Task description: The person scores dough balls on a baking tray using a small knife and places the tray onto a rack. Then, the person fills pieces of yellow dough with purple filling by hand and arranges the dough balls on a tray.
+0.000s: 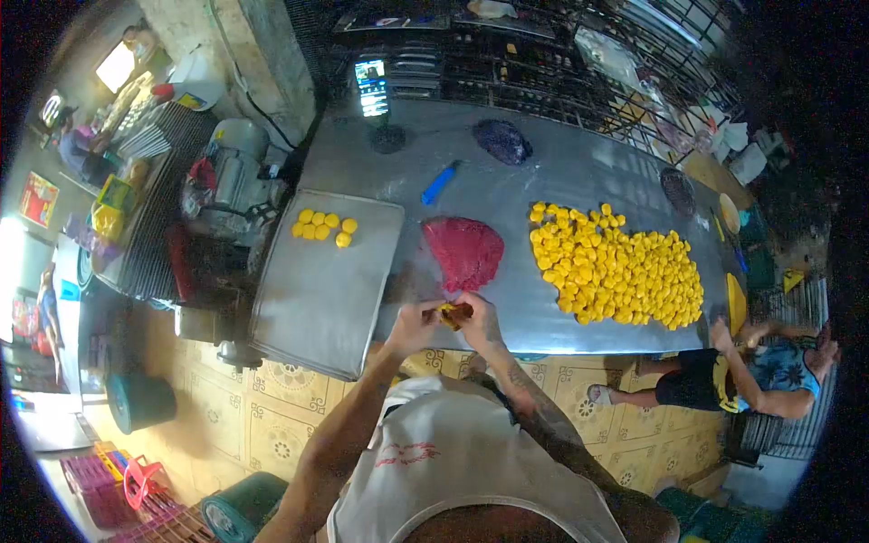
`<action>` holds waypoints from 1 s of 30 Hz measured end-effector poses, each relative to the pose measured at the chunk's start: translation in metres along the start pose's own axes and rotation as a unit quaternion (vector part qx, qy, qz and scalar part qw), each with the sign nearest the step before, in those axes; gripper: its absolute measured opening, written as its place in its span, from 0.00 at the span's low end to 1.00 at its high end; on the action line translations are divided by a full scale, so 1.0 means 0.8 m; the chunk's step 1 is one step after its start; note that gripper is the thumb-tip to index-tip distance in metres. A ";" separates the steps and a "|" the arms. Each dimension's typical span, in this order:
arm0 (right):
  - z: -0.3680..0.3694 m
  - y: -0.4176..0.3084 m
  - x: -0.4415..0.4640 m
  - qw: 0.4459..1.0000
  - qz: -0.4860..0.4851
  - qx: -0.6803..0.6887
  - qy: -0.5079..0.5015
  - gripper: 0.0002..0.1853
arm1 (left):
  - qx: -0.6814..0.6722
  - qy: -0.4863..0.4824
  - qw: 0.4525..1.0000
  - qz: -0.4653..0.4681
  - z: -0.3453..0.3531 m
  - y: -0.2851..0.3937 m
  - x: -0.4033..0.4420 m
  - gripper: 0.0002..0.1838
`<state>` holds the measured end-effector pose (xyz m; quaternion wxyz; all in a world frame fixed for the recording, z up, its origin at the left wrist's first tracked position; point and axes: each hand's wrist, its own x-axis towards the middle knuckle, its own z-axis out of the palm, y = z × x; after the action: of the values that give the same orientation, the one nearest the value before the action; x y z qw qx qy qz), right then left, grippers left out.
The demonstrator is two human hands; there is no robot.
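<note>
My left hand (412, 328) and my right hand (480, 326) meet at the table's near edge. Both are closed on a piece of yellow dough (449, 317) with a reddish-brown lump in it; the fingers partly cover it. Just beyond them lies a mound of dark pink paste (463, 251). To the left, a metal tray (317, 299) carries several round yellow dough balls (320, 224) near its far end. A large heap of yellow dough pieces (615, 267) spreads over the table on the right.
On the metal table (407, 163) lie a blue-handled tool (439, 184) and a dark purple mass (502, 142). A lit phone (371, 88) stands at the back. A motorised machine (237, 167) is at the left. Another person (760, 376) is at the table's right end.
</note>
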<state>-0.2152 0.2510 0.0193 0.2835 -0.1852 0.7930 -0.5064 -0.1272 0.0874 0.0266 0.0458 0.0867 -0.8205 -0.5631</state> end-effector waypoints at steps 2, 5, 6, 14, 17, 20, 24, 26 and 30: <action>-0.012 0.003 -0.002 0.979 -0.162 -0.113 0.060 0.14 | 0.008 0.096 0.995 -0.003 0.014 0.026 0.002 0.10; -0.043 0.009 -0.007 0.976 -0.211 0.055 0.019 0.14 | -0.202 0.152 0.962 -0.102 0.063 -0.023 0.013 0.10; -0.056 0.009 -0.009 0.976 -0.210 0.058 0.015 0.14 | -0.199 0.155 0.962 -0.105 0.070 -0.010 0.012 0.10; -0.101 0.087 0.013 0.982 -0.179 -0.020 -0.052 0.08 | -0.392 0.133 0.889 -0.198 0.131 0.040 -0.007 0.08; -0.105 0.093 0.010 0.978 -0.149 0.031 -0.144 0.15 | -0.250 0.137 0.944 -0.167 0.147 0.029 -0.027 0.08; -0.118 0.091 0.013 0.924 -0.354 -0.097 -0.109 0.15 | 0.024 0.068 0.997 -0.035 0.127 0.017 -0.017 0.09; -0.095 0.052 0.007 0.972 -0.179 0.035 -0.148 0.11 | 0.152 0.071 0.984 -0.055 0.121 0.014 -0.001 0.17; -0.082 0.015 0.000 0.979 -0.182 0.005 -0.091 0.10 | 0.167 0.085 0.982 -0.027 0.118 0.041 0.006 0.24; -0.071 0.021 0.014 0.967 -0.243 -0.075 -0.019 0.10 | -0.038 0.094 0.980 -0.170 0.118 0.029 0.005 0.30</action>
<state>-0.2605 0.2914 0.0195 0.1525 -0.4028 0.7541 -0.4958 -0.1494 0.1810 0.0142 0.0292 0.2755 -0.7639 -0.5829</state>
